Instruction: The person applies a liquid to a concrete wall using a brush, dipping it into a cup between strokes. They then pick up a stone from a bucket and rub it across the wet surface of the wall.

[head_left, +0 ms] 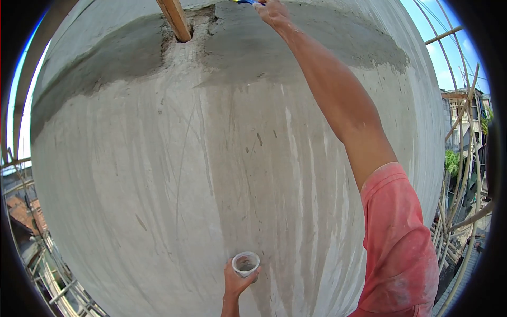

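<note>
My left hand [236, 281] is wrapped round a small clear plastic cup [246, 253], low in front of the wall. The cup is upright, its round mouth facing me, with something greyish inside. High overhead, at the top edge of the view, my right hand [273, 11] grips a blue-and-yellow handled tool [245, 1]; its working end is cut off, so I cannot tell its kind. Behind both hands rises a grey plastered wall [169, 158]. A darker, fresh-looking plaster band [306, 42] runs across its upper part, close beneath my right hand, and wet streaks run down the middle.
A wooden beam [175, 20] juts out of a rough-edged hole in the wall, left of my right hand. Bamboo scaffolding poles [466, 121] stand on the right side, and more poles [58, 285] lie at lower left. Rooftops [24, 211] and greenery show beyond.
</note>
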Tool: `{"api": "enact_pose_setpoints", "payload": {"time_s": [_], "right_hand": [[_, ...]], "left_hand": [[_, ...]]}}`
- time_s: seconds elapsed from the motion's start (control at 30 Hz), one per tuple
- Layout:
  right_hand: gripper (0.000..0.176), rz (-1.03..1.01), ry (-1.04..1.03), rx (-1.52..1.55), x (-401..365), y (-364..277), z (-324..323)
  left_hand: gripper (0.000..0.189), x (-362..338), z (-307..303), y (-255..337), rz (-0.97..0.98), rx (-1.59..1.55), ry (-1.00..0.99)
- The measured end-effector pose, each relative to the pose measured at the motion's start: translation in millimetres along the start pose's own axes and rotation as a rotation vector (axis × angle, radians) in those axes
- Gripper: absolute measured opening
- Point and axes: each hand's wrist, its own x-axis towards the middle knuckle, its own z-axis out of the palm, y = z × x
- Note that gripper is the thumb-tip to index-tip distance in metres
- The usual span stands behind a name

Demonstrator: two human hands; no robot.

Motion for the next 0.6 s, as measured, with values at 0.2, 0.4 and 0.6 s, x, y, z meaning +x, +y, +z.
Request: {"api": "enact_pose_setpoints", "payload": {"time_s": [0.2,0.4,0.6], "right_hand": [[0.031,0.162,-0.079,-0.345,11,31,11],[0.029,0.189,0.006,-0.556,40,116,-50],[0.034,0.283,0.22,-0.423,69,146,-4]], "left_hand": [[0.048,-6,4,-17,0.011,-0.103,0.07],[0.05,-4,4,-14,-0.009,-0.12,0.06],[0.05,-2,7,-17,0.01,-0.09,0.054]]}}
